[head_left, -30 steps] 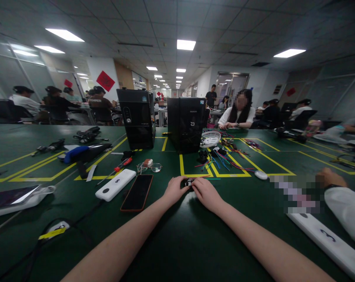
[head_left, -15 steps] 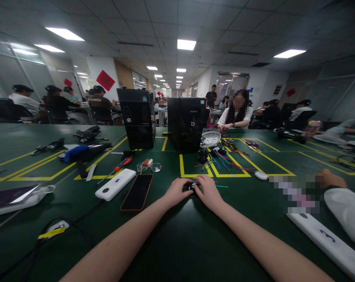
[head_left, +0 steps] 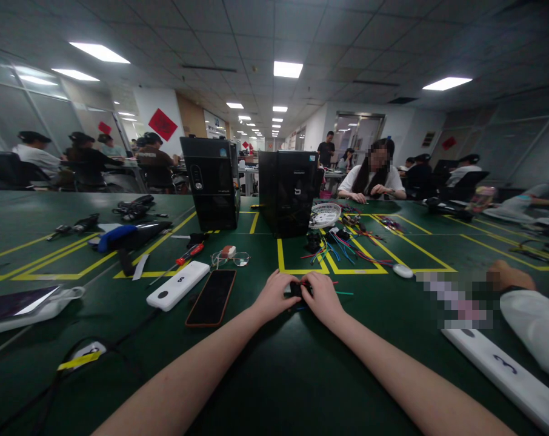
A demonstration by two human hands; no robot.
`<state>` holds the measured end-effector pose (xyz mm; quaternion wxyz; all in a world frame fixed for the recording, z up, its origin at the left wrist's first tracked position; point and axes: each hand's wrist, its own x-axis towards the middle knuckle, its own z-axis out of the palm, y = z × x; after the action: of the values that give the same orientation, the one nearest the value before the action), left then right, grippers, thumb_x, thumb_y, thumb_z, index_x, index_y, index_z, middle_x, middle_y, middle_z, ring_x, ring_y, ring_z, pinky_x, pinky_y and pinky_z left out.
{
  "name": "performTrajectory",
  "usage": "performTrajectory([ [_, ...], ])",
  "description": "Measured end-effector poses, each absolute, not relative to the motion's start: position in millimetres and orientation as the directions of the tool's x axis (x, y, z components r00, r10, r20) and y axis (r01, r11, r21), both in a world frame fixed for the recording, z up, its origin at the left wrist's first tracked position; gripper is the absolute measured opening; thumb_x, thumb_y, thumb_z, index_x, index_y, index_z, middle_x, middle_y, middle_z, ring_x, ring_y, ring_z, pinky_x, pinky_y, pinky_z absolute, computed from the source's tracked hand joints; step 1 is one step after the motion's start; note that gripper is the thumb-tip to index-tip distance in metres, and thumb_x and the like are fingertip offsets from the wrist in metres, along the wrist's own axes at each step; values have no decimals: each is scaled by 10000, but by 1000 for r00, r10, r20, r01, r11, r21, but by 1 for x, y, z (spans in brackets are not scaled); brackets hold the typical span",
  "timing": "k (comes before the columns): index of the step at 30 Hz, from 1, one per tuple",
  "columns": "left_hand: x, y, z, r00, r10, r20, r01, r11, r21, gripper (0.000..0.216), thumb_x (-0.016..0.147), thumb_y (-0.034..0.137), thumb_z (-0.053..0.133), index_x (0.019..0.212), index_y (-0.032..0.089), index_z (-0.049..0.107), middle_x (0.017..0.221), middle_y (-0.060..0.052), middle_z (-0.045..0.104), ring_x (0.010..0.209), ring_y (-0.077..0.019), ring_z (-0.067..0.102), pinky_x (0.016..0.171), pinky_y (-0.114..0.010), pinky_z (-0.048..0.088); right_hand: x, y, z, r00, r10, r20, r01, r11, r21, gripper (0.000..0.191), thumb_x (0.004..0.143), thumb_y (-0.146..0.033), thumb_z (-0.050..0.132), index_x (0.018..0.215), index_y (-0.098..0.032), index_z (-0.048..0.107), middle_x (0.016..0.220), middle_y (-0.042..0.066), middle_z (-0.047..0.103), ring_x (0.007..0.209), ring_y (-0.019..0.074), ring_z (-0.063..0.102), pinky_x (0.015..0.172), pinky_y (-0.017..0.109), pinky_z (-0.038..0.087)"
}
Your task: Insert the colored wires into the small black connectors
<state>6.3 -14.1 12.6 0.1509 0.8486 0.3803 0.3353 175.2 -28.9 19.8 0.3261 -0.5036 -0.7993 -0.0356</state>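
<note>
Between my fingertips, low over the green table, sits a small black part [head_left: 295, 290] that my fingers largely cover. My left hand [head_left: 277, 295] is closed on its left side, thumb and fingers pinching. From the other side my right hand [head_left: 320, 297] grips the same part, fingertips bent over it. A thin green wire [head_left: 346, 293] and a short red one stick out past my right hand; where they join the part is hidden. Just beyond my hands lies a bunch of coloured wires [head_left: 336, 249] with black ends.
Two black computer cases [head_left: 287, 194] stand ahead. Left of my hands lie a phone [head_left: 211, 298], a white power bank marked 8 [head_left: 178, 286], a screwdriver [head_left: 189, 254] and glasses [head_left: 242, 259]. A white basket [head_left: 325, 214] sits beyond. At right are a white bar marked 3 [head_left: 502, 363] and another person's sleeve [head_left: 531, 321].
The black part has turned slightly in my fingers; a pale patch on it no longer shows. Both hands stay in place. Across the table, a person has lifted one hand.
</note>
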Motion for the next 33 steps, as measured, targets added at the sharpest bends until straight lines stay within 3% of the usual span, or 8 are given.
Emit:
performTrajectory([
  [4,6,-14,14,490,740,461,518,-673,529,323,706,271,679,1000,213,559,1028,-34,633,1023,-218,549,1058,-434,224,175,-29,18,-291,777,558,814,507,-282,68,785,-152,477,799,-192,530,813,42,573,815,191,512,765,319,366],
  [9,7,-14,14,495,759,423,496,-647,579,322,702,247,683,1001,202,572,1032,-61,625,986,-229,548,918,-360,390,176,-28,18,-292,780,553,807,511,-295,81,779,-136,464,779,-195,520,783,33,571,787,183,517,761,316,368],
  [18,6,-11,11,501,748,435,503,-661,557,344,701,252,695,1015,207,562,1052,-42,627,1023,-223,544,1026,-389,287,176,-26,16,-274,789,550,788,511,-342,74,781,-142,464,774,-193,517,773,29,568,784,182,516,770,317,365],
  [33,4,-11,12,511,741,436,480,-666,571,336,689,218,704,995,201,563,1024,-39,624,985,-220,542,953,-361,346,174,-28,18,-282,782,556,786,521,-333,75,784,-149,455,777,-194,513,777,32,564,797,185,511,800,331,359],
])
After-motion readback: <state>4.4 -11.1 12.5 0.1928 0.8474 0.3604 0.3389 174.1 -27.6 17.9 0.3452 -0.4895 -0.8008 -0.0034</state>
